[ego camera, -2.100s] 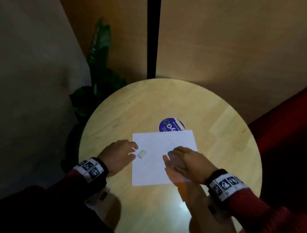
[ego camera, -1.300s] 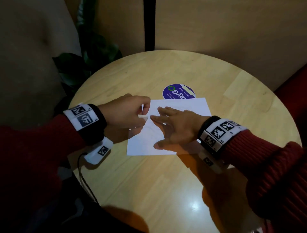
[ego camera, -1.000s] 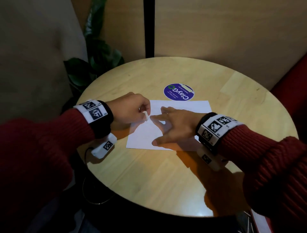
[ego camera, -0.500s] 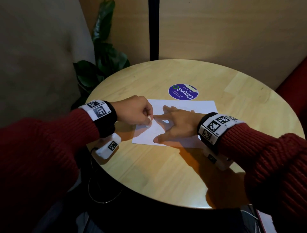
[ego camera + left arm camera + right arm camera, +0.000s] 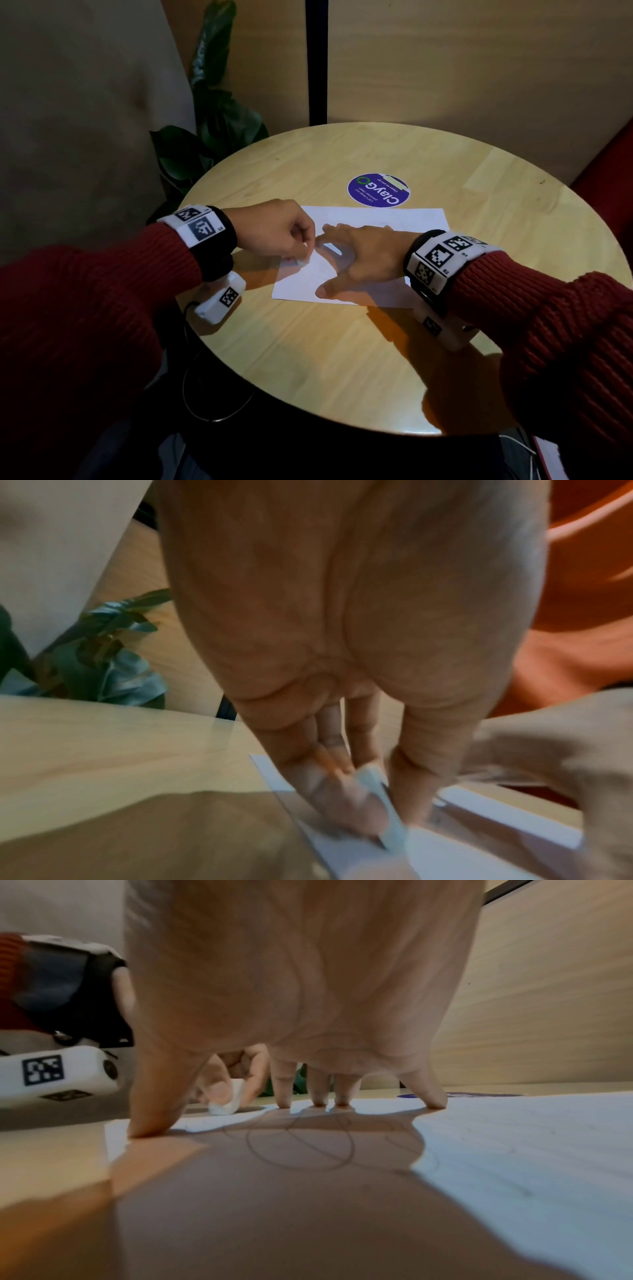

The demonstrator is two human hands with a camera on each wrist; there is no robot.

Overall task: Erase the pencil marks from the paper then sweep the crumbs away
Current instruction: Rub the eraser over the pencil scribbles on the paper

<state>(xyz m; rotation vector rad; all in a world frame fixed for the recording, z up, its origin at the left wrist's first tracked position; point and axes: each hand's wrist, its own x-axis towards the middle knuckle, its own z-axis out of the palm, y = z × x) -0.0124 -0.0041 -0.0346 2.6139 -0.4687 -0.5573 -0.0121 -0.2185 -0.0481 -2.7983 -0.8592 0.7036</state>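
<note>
A white sheet of paper (image 5: 383, 221) lies on the round wooden table (image 5: 342, 359). My left hand (image 5: 284, 233) pinches a small white eraser (image 5: 383, 802) and presses its end onto the paper's left part; the eraser (image 5: 227, 1099) also shows in the right wrist view. My right hand (image 5: 363, 260) rests spread on the sheet, fingertips (image 5: 284, 1103) and thumb pressing it down. Looping pencil marks (image 5: 301, 1148) lie under the right palm. The eraser is barely visible in the head view.
A round purple sticker (image 5: 378, 195) sits on the table just beyond the paper. A leafy plant (image 5: 212, 137) stands behind the table's left edge, against wood wall panels. A red seat (image 5: 613, 164) is at the right. A cable hangs below the near edge.
My left hand picked the eraser up from the paper's left edge and brought it down onto the sheet. My right hand spread flat and stayed on the paper. The head view shifted closer.
</note>
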